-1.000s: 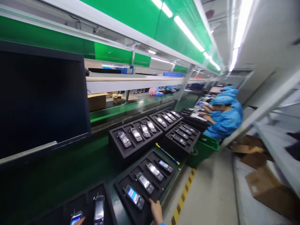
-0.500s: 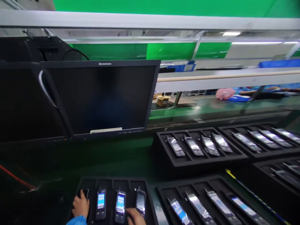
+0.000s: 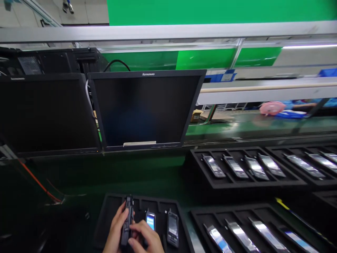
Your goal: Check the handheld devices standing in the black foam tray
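A black handheld phone with a keypad-style body (image 3: 127, 219) is raised over the near foam tray (image 3: 105, 211), turned so its narrow side faces me. My left hand (image 3: 116, 228) is closed around it. At its lower right side, my right hand (image 3: 146, 237) has thumb and fingers bent against the same phone; the exact contact is partly hidden. Behind the right hand, a phone with a lit blue-white screen (image 3: 151, 220) lies in the tray, its lower part covered. To the right of it rests a phone with a dark screen (image 3: 172, 226).
Another black foam tray (image 3: 196, 216) with several phones lies to the right. Behind it stands a raised tray (image 3: 193, 158) of phones. Two monitors, one on the left (image 3: 47, 116) and one in the middle (image 3: 147, 112), stand at the back. A yellow-tipped strap (image 3: 283, 203) lies between trays.
My left hand has left the tray's left slot, and a phone is now lifted and turned on its side between both hands. My right hand has moved left to it. The view has shifted left.
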{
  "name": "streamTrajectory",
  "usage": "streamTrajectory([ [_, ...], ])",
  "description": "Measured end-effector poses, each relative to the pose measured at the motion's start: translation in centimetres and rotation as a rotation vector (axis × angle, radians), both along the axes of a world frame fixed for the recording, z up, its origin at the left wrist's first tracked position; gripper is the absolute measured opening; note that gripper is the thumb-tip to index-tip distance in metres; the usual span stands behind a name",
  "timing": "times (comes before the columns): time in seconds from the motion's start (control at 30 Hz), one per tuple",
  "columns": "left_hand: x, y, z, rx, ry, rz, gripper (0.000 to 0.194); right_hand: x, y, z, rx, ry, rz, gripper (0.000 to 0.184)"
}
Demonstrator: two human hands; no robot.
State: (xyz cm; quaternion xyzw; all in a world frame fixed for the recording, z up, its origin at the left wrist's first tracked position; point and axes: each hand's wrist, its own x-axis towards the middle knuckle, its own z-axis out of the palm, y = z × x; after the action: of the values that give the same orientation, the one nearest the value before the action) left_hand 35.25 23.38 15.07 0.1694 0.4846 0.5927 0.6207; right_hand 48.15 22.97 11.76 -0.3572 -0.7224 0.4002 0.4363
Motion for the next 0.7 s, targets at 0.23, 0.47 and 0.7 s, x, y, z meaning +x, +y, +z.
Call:
streamTrajectory([
  [0.23,-0.6,-1.8,0.7,0.164,0.118,-0.059,0.078,-0.8,-1.4,2.2,-0.002,0.173,-0.079,0.015],
  [0.47,-0.6,-3.2,3.3,0.179,0.172,-0.016,0.087,-2.4,-2.0,1.4,-0.466,0.456,-0.177,0.059],
  [0.7,-1.1,-3.8,3.7,0.203,0.248,-0.028,0.077,-1.8,-2.2,2.9,-0.561,0.353,0.1,0.073],
])
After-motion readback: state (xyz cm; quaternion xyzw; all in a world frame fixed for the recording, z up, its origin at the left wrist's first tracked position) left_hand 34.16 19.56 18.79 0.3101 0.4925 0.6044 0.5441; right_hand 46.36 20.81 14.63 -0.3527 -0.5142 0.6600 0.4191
